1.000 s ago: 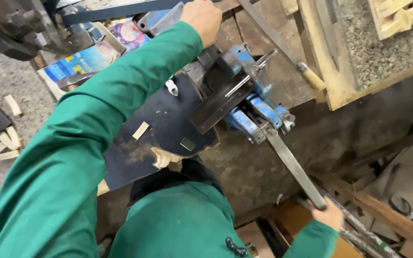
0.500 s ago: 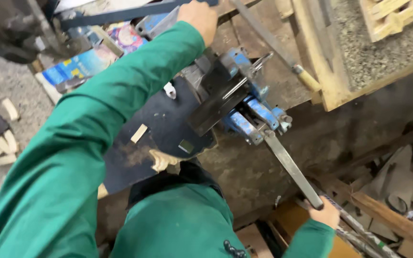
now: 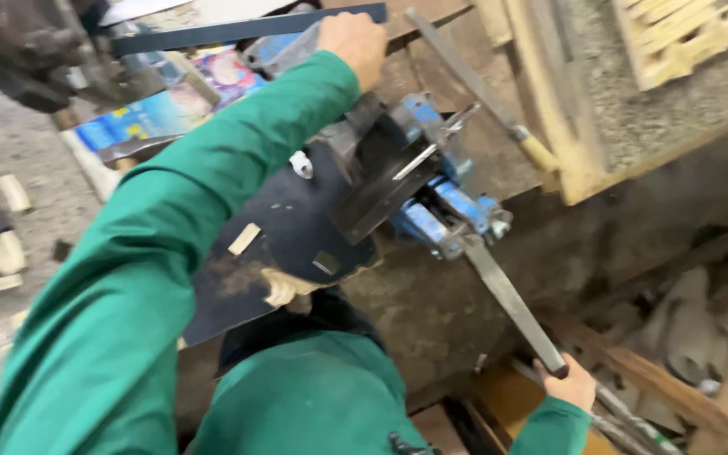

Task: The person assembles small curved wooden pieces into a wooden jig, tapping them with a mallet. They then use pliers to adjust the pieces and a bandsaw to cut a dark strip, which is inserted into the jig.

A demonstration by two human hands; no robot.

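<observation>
right hand (image 3: 568, 384) crept up flat steel bar (image 3: 511, 305)

Cluttered wooden workbench (image 3: 457, 50), gritty floor (image 3: 10, 135)

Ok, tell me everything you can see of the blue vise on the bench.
The blue vise is worn painted metal mounted at the bench edge, lying diagonally in view. A dark flat metal plate sits in its jaws. Its long grey handle bar runs down-right to the right hand. The left hand rests above it.
</observation>
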